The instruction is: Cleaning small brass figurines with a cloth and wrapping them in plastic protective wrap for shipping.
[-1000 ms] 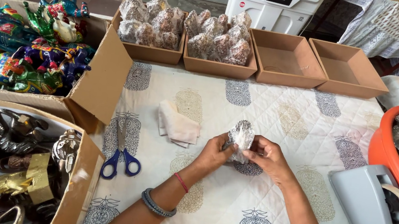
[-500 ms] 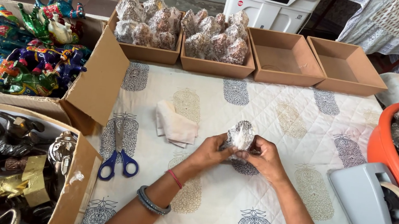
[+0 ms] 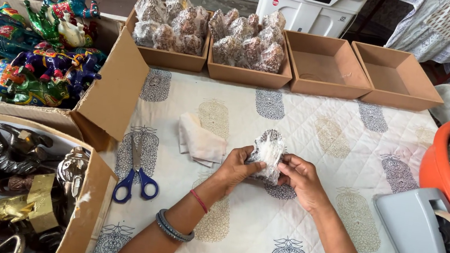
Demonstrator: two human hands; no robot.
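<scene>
A small figurine wrapped in clear bubble wrap (image 3: 268, 151) stands upright on the printed white cloth (image 3: 315, 125), gripped from both sides. My left hand (image 3: 236, 167) holds its left side with the fingers curled around the wrap. My right hand (image 3: 301, 177) clasps its right side and lower edge. Both wrists wear grey bangles. A folded stack of white wrapping sheets (image 3: 201, 139) lies just left of the hands.
Blue-handled scissors (image 3: 137, 176) lie left of my arm. Two brown trays (image 3: 168, 58) at the back hold several wrapped figurines; two more trays (image 3: 327, 70) are bare. Cardboard boxes of painted (image 3: 24, 58) and metal figurines (image 3: 10, 175) stand left. A tape dispenser (image 3: 432, 240) and orange tub (image 3: 440, 168) sit right.
Both hands have kept pressing the wrap around the figurine in the same spot; the fingers shifted slightly. The view tilted a little.
</scene>
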